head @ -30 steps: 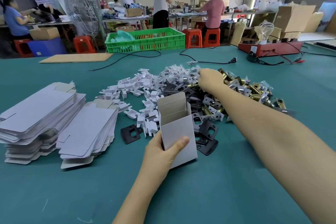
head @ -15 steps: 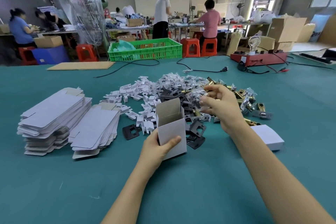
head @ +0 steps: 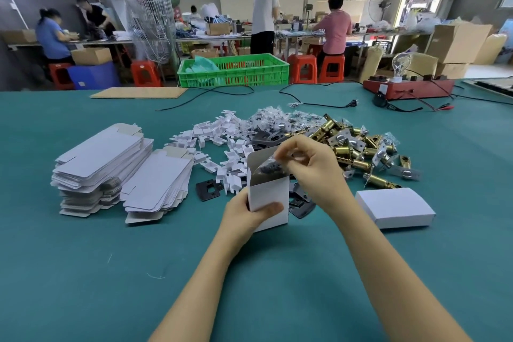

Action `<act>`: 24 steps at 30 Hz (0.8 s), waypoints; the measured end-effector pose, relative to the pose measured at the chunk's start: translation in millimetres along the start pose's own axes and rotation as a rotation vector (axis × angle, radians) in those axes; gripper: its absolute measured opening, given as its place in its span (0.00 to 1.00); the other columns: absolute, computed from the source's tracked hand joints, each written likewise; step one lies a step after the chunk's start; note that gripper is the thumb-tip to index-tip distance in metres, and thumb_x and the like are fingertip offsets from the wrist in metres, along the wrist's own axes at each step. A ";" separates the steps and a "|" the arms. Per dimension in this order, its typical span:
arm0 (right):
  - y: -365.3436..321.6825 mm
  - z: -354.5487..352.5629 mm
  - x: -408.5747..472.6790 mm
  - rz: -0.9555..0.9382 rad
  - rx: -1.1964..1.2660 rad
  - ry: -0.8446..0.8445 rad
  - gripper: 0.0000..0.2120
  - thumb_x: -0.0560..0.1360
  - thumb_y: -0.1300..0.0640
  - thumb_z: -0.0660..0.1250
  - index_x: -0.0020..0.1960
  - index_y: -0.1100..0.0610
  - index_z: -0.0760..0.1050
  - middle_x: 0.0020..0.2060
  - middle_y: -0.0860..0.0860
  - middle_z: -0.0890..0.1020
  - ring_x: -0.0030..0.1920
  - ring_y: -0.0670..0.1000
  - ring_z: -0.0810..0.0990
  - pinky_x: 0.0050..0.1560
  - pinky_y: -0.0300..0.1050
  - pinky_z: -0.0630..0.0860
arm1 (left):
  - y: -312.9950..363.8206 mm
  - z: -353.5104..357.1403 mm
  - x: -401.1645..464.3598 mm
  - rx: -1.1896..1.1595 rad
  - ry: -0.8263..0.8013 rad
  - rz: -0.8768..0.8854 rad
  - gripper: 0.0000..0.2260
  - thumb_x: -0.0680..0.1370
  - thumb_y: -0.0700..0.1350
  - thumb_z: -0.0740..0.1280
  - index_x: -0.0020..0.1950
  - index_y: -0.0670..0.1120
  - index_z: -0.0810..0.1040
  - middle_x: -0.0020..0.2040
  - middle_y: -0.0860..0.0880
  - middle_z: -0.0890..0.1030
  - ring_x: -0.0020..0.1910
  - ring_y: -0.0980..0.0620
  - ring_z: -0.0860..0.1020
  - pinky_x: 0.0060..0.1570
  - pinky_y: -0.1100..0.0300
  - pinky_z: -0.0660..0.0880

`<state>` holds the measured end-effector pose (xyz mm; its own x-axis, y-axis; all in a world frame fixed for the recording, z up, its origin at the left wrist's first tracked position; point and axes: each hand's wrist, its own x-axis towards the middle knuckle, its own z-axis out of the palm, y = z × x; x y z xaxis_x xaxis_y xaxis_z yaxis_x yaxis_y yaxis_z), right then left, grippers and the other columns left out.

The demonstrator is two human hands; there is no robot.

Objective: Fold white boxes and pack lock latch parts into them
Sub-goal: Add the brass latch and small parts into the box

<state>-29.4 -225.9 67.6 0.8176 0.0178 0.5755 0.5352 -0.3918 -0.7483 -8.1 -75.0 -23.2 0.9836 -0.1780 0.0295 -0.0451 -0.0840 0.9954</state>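
Head view: your left hand (head: 244, 214) grips the open box (head: 268, 194) upright on the green tabletop (head: 111, 272), thumb across its front. Your right hand (head: 311, 164) pinches a clear bag (head: 270, 168) of dark parts over the box mouth. Flat blanks (head: 100, 164) lie left, brass latches (head: 355, 147) behind, a closed box (head: 395, 207) right.

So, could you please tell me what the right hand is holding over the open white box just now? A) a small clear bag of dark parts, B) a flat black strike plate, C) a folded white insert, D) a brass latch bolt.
A: the right hand pinches a small clear bag of dark parts at the mouth of the open white box, which the left hand grips.
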 end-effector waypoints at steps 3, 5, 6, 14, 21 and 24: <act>4.4 6.0 -3.6 -0.038 -0.060 0.056 0.09 0.72 0.74 0.66 0.43 0.61 0.80 0.40 0.50 0.82 0.43 0.45 0.80 0.47 0.38 0.77 | -0.4 0.0 0.5 -0.002 0.012 0.014 0.18 0.63 0.51 0.77 0.52 0.54 0.82 0.47 0.56 0.86 0.46 0.57 0.83 0.40 0.67 0.77; 5.0 6.1 -3.4 -0.075 -0.108 0.038 0.09 0.73 0.73 0.66 0.44 0.62 0.80 0.41 0.52 0.82 0.44 0.44 0.80 0.47 0.36 0.77 | -1.5 0.1 1.6 -0.010 0.017 0.011 0.19 0.63 0.51 0.77 0.52 0.54 0.82 0.47 0.55 0.86 0.46 0.56 0.83 0.41 0.66 0.77; 4.6 5.4 -3.1 -0.099 -0.140 0.021 0.09 0.73 0.73 0.66 0.46 0.63 0.80 0.42 0.52 0.82 0.44 0.44 0.80 0.47 0.34 0.76 | -2.1 0.4 1.9 -0.008 0.013 0.013 0.19 0.63 0.51 0.77 0.53 0.53 0.82 0.47 0.54 0.86 0.47 0.55 0.83 0.42 0.64 0.78; 8.1 13.3 -4.1 -0.195 -0.321 -0.036 0.07 0.73 0.66 0.71 0.51 0.60 0.82 0.44 0.50 0.82 0.50 0.47 0.75 0.49 0.35 0.73 | -2.0 0.3 3.8 0.000 -0.013 0.036 0.19 0.64 0.51 0.76 0.54 0.52 0.81 0.48 0.53 0.85 0.49 0.53 0.83 0.47 0.59 0.78; 16.1 12.0 -5.1 -0.098 -0.178 0.119 0.09 0.75 0.62 0.69 0.54 0.54 0.80 0.48 0.45 0.82 0.52 0.45 0.77 0.52 0.32 0.71 | -3.1 0.8 4.4 -0.031 -0.024 0.048 0.22 0.64 0.50 0.77 0.57 0.49 0.81 0.50 0.51 0.85 0.51 0.51 0.83 0.49 0.57 0.79; 22.5 15.7 -5.1 0.117 0.037 0.196 0.06 0.79 0.57 0.65 0.54 0.47 0.76 0.48 0.45 0.81 0.49 0.39 0.78 0.48 0.30 0.73 | -4.9 0.5 5.6 -0.045 -0.021 0.070 0.19 0.66 0.47 0.79 0.55 0.50 0.81 0.48 0.52 0.86 0.49 0.54 0.83 0.46 0.61 0.79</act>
<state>-18.2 -220.4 42.7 0.8194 -0.2065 0.5348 0.4499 -0.3465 -0.8231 -2.4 -76.1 -28.0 0.9743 -0.2026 0.0982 -0.1057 -0.0262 0.9941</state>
